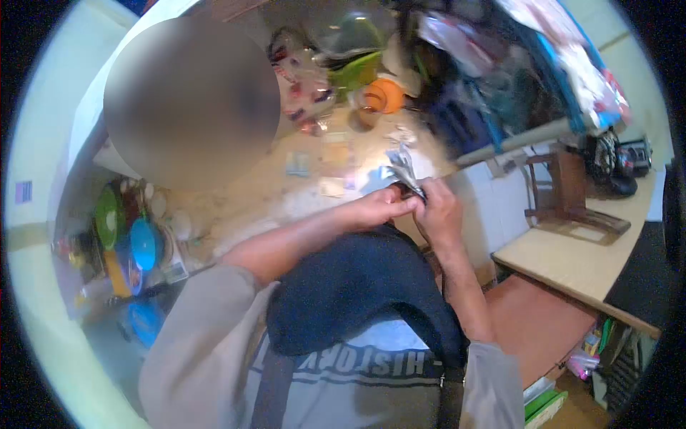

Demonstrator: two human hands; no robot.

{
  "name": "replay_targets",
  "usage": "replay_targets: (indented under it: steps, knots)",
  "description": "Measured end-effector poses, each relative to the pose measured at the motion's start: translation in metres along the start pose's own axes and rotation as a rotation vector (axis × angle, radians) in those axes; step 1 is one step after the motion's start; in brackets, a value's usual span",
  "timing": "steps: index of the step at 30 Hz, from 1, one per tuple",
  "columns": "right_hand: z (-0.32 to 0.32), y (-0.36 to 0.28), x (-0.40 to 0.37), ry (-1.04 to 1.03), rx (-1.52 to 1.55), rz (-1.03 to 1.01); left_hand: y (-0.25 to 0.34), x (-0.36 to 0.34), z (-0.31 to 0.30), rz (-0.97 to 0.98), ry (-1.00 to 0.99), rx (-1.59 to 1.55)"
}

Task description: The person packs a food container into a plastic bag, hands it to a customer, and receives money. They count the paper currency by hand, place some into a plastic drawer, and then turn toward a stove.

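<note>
Both of my hands meet in front of my dark-clad lap around a crumpled, thin grey-and-white piece, perhaps folded paper or plastic. Its creased top sticks up above my fingers. My left hand comes in from the left, its fingers and thumb closed at the lower end of the piece. On the other side, my right hand has its fingers curled around the same end. Just beyond my hands, small flat paper-like pieces lie on the pale tan surface.
An orange container and green container stand at the back. Bowls, including a blue bowl, crowd the left. To the right are a wooden table and a small brown stool. A blurred round patch hides the upper left.
</note>
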State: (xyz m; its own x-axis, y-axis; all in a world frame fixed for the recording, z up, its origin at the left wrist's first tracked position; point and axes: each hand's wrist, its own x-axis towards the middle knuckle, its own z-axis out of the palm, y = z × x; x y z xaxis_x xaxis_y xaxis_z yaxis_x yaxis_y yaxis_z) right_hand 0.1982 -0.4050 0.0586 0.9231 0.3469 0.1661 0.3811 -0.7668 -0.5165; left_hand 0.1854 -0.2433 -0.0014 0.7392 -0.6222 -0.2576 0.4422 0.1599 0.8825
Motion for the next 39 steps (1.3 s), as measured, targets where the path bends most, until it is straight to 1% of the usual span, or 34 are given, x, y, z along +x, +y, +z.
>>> replay_targets:
  steps: [1,2,3,5,6,7,9,10,11,13,14,15,17,18,19,21,22,23,25,26,27,30,32,33,35,36,37,39]
  knots:
    - [0.013,-0.020,0.005,0.029,-0.001,-0.076,-0.005,-0.012,-0.016,-0.079,0.042,-0.007]
    - [0.027,-0.042,0.010,0.022,0.006,-0.086,0.017,-0.033,-0.021,-0.289,0.164,-0.031]
    - [0.039,-0.062,0.014,0.010,0.012,-0.097,0.012,-0.050,-0.029,-0.283,0.193,-0.045]
    - [0.067,-0.097,0.022,-0.040,0.018,-0.156,0.007,-0.080,-0.041,0.282,0.335,-0.427]
    - [0.082,-0.114,0.024,-0.074,0.015,-0.184,0.008,-0.093,-0.047,0.337,0.441,-0.578]
    - [0.096,-0.132,0.025,-0.095,0.021,-0.207,0.002,-0.108,-0.060,0.351,0.467,-0.589]
    - [0.121,-0.160,0.027,0.002,0.080,-0.315,-0.014,-0.131,-0.088,0.460,0.414,-0.778]
    - [0.134,-0.175,0.026,-0.052,0.084,-0.292,-0.017,-0.148,-0.099,0.486,0.473,-0.755]
    - [0.142,-0.187,0.025,-0.064,0.087,-0.306,-0.018,-0.162,-0.107,0.497,0.486,-0.761]
    - [0.152,-0.212,0.023,-0.153,0.201,-0.319,-0.021,-0.190,-0.125,0.393,0.551,-0.777]
    - [0.161,-0.215,0.022,-0.199,0.251,-0.360,-0.024,-0.202,-0.135,0.350,0.550,-0.814]
    - [0.170,-0.219,0.022,-0.214,0.250,-0.369,-0.032,-0.213,-0.148,0.360,0.560,-0.825]
    - [0.182,-0.223,0.026,-0.395,0.542,-0.081,-0.038,-0.232,-0.161,0.270,0.600,-0.744]
    - [0.191,-0.228,0.029,-0.263,0.552,0.027,-0.043,-0.242,-0.166,0.253,0.578,-0.741]
    - [0.204,-0.229,0.035,-0.189,0.563,0.097,-0.040,-0.253,-0.167,0.257,0.582,-0.749]
    - [0.239,-0.211,0.045,-0.315,0.694,0.190,-0.038,-0.270,-0.169,0.129,0.578,-0.684]
    - [0.238,-0.219,0.050,-0.434,0.758,0.232,-0.040,-0.273,-0.172,0.126,0.566,-0.682]
    - [0.244,-0.217,0.053,-0.435,0.754,0.235,-0.042,-0.276,-0.175,0.126,0.563,-0.687]
    - [0.252,-0.217,0.058,-0.520,0.828,0.368,-0.043,-0.283,-0.183,0.171,0.397,-0.900]
    - [0.253,-0.220,0.057,-0.501,0.948,0.397,-0.046,-0.289,-0.191,0.168,0.273,-1.043]
    - [0.251,-0.222,0.057,-0.501,0.946,0.399,-0.047,-0.292,-0.194,0.242,0.210,-1.031]
    - [0.248,-0.213,0.056,-0.523,1.051,0.473,-0.060,-0.292,-0.203,0.224,0.224,-1.033]
    - [0.246,-0.214,0.054,-0.528,1.064,0.488,-0.064,-0.291,-0.205,0.151,0.326,-0.990]
    - [0.245,-0.215,0.053,-0.535,1.080,0.500,-0.066,-0.289,-0.207,0.151,0.323,-0.988]
    - [0.248,-0.210,0.051,-0.532,1.087,0.529,-0.069,-0.286,-0.208,0.159,0.467,-0.832]
    - [0.249,-0.208,0.050,-0.535,1.097,0.558,-0.070,-0.287,-0.209,0.143,0.502,-0.805]
    - [0.247,-0.211,0.049,-0.531,1.097,0.557,-0.065,-0.288,-0.206,0.143,0.499,-0.803]
    - [0.241,-0.218,0.046,-0.487,1.109,0.578,-0.050,-0.293,-0.194,0.218,0.519,-0.701]
